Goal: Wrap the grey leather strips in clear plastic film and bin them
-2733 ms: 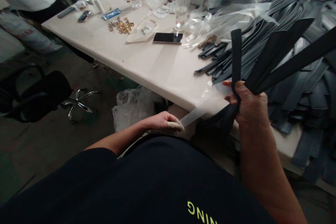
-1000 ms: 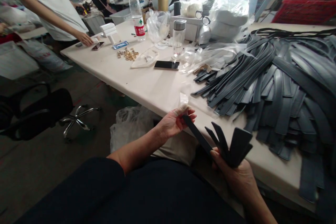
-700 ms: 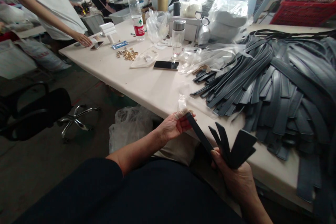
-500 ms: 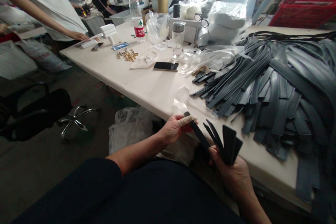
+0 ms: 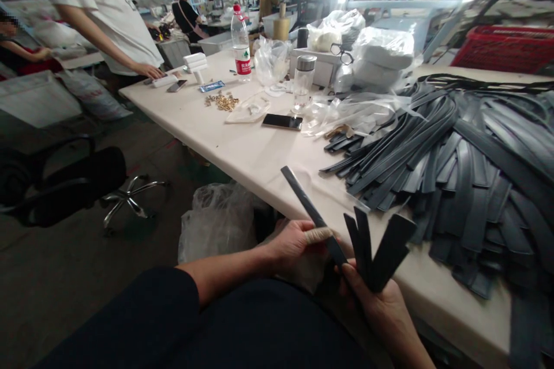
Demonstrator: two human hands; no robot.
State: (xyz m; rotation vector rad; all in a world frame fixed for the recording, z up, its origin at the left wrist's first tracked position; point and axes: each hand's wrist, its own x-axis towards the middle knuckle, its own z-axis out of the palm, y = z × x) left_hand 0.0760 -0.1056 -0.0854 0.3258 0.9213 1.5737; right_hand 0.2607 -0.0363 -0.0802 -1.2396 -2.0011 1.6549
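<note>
At lower centre, the left hand [image 5: 298, 242] is pinching a dark strip [image 5: 300, 191] midway, while the right hand [image 5: 376, 294] is gripping it lower down with some fanned strips [image 5: 389, 251] — keeping it flat and lightly taut should be serving best. A pale table [image 5: 182, 118] is spanning mid-frame, bearing a strip heap [image 5: 476, 184] at right; a chair [image 5: 95, 173] is standing far left.

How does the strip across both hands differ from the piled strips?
The held strip looks nearly straight; many piled strips curve. The held strip is in the left hand and right hand; the piled strips lie on the table, some hanging over its edge. Both are dark and flat.
</note>
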